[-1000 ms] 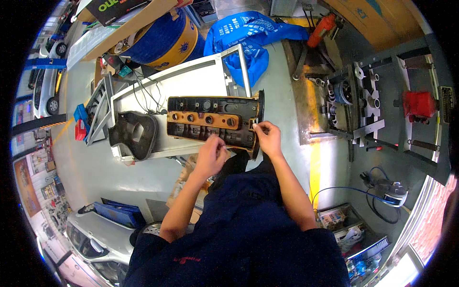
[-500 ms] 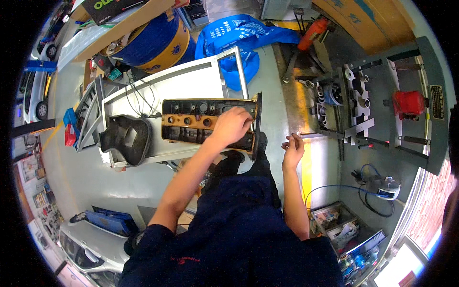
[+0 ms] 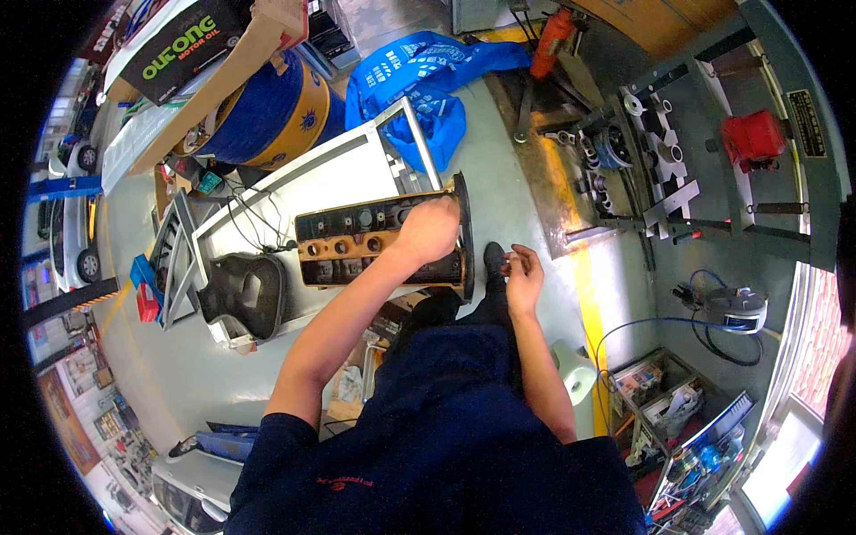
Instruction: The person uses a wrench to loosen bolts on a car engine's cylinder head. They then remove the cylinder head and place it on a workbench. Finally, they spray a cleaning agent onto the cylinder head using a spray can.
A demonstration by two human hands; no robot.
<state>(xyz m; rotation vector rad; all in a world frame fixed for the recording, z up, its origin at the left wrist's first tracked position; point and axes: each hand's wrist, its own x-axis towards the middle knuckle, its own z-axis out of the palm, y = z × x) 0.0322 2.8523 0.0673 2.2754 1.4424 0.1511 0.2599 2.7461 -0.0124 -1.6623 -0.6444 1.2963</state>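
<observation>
A black valve cover with a tan central strip and a row of round holes lies open side up on a white, metal-framed panel. My left hand rests over the cover's right end, fingers bent inward, their tips hidden, so what they hold is unclear. Off the cover to the right, my right hand is raised with curled fingers pinched around something small that I cannot make out. A black moulded piece with a cutout sits left of the cover on the panel, near black cables.
Behind are a blue-and-yellow drum, cartons and blue plastic sheeting. A grey press with metal fittings and a red extinguisher-like cylinder stand right. A pale green roll and a parts cart are at lower right.
My left hand has moved up and right onto the cover's end. My right hand has left that end, moving right and down. The view has shifted slightly, revealing the green roll.
</observation>
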